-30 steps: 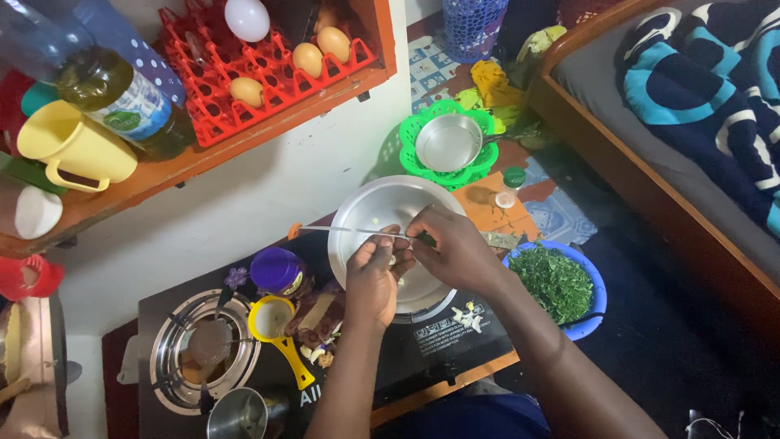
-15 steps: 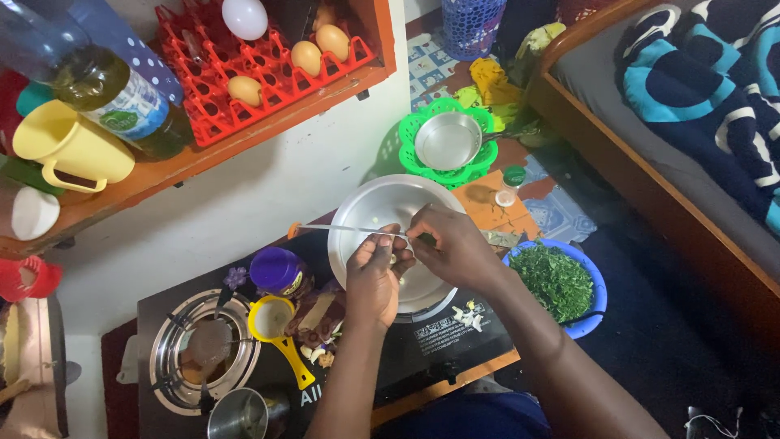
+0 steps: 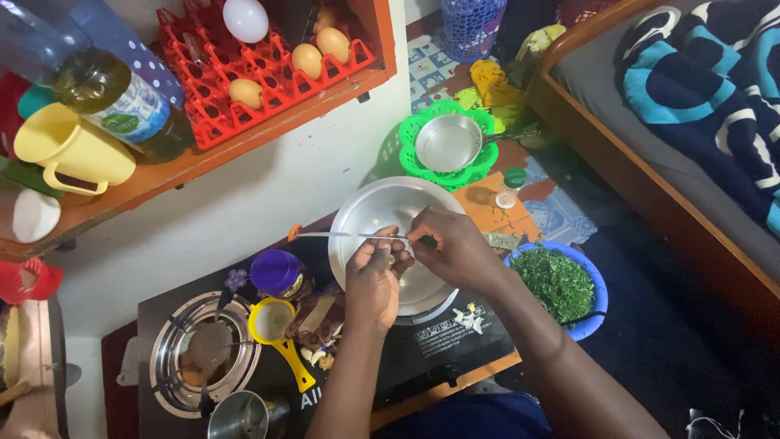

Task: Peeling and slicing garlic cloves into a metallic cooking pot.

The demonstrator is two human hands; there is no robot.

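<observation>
Hands working over a metal bowl (image 3: 382,207)
Right hand (image 3: 455,248) grips a knife (image 3: 341,235); left hand (image 3: 372,276) pinches something small, too hidden to identify.

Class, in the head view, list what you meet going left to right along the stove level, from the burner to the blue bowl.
Gas burner → yellow strainer → left hand → right hand → blue bowl of chopped greens.
</observation>
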